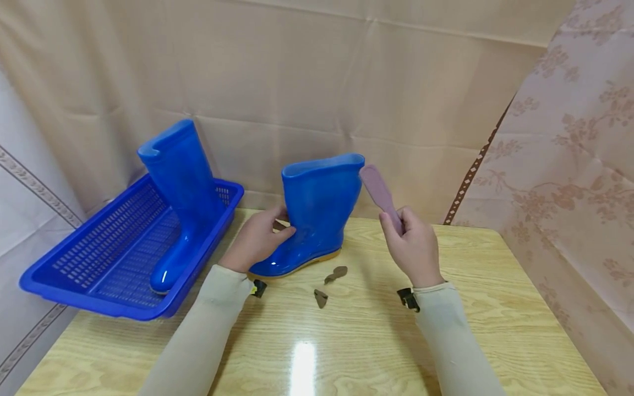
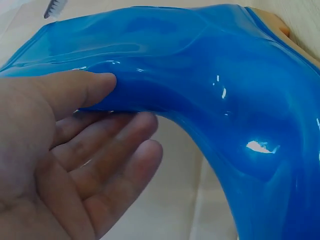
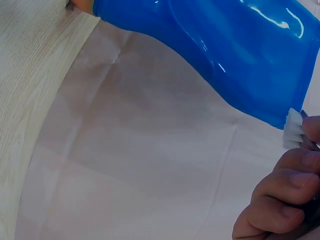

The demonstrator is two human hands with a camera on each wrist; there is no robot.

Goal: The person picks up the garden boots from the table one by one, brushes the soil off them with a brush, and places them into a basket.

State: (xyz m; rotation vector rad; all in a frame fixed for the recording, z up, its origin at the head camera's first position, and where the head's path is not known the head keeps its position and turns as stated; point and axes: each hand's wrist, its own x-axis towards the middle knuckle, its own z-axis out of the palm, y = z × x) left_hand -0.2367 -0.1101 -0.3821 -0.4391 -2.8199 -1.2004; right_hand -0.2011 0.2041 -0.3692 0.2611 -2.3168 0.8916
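A blue rubber boot (image 1: 322, 203) with a tan sole stands upright on the table, toe pointing left. My left hand (image 1: 255, 239) holds it at the front of the ankle. In the left wrist view the thumb (image 2: 95, 87) lies on the boot's side, while the other fingers reach around its front edge. My right hand (image 1: 416, 250) grips a mauve-handled brush (image 1: 378, 187) beside the boot's top. White bristles (image 3: 292, 130) show in the right wrist view, right at the corner of the boot's upper rim.
A blue plastic basket (image 1: 99, 311) stands on the left with a second blue boot (image 1: 180, 170) upright in it. Two brown flake-like pieces, one nearer the boot (image 1: 337, 274), lie on the wooden table (image 1: 485, 330). Beige cloth (image 1: 421, 99) hangs behind.
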